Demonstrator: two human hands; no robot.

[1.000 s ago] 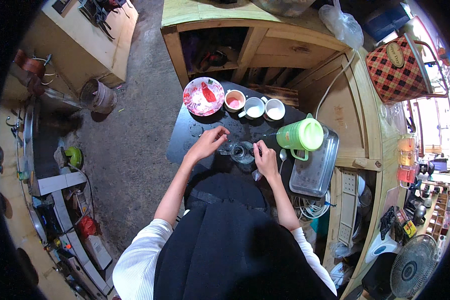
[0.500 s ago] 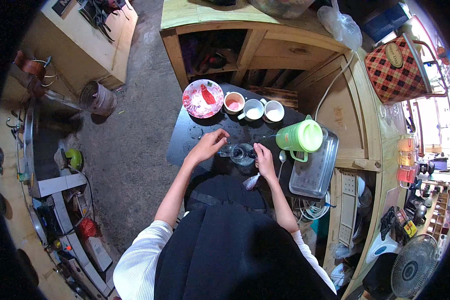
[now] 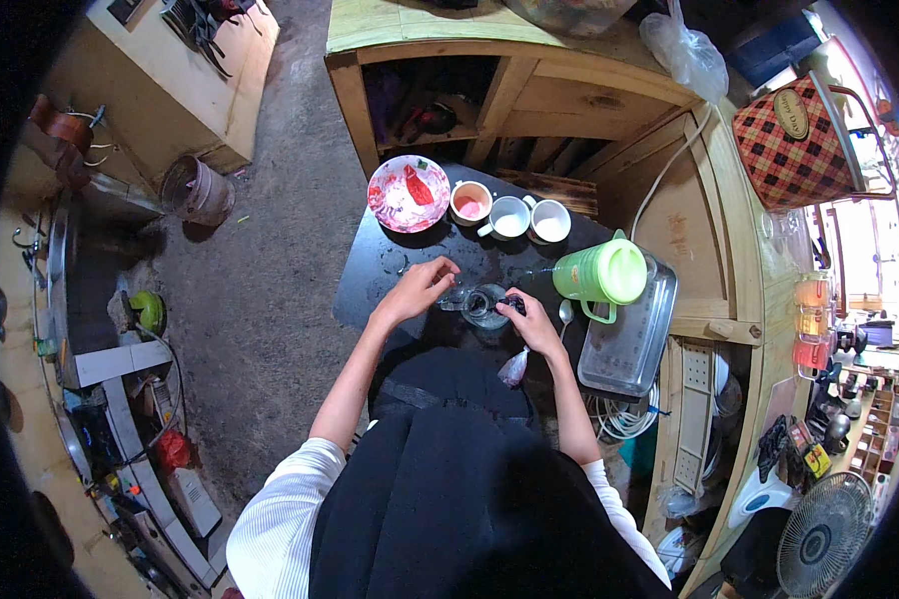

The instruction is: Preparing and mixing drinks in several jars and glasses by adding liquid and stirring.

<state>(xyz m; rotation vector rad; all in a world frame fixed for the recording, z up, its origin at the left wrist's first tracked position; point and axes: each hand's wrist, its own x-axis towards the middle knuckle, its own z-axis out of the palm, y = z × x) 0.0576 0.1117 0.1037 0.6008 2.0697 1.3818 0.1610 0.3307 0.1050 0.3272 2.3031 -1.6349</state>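
Observation:
A clear glass vessel with a handle [image 3: 483, 305], probably a mug or small pitcher, stands on the dark table in front of me. My left hand [image 3: 420, 292] is just left of it near the handle, fingers bent and apart, with nothing visible in them. At its right rim my right hand [image 3: 532, 324] is closed on a small dark lump [image 3: 513, 301], whose kind I cannot make out. Below that hand lies a small tied plastic bag with pinkish contents [image 3: 512, 367]. A metal spoon [image 3: 566, 312] rests to the right.
A red-stained bowl [image 3: 408, 195] and three cups [image 3: 509, 217] line the table's far side. At right stand a green lidded pitcher [image 3: 599, 273] and a clear rectangular container [image 3: 624, 344]. A wooden cabinet [image 3: 569, 110] borders the table's far and right sides.
My right hand has shifted slightly right and turned, bringing the dark lump from over the glass vessel toward its right rim. The left hand has hardly moved.

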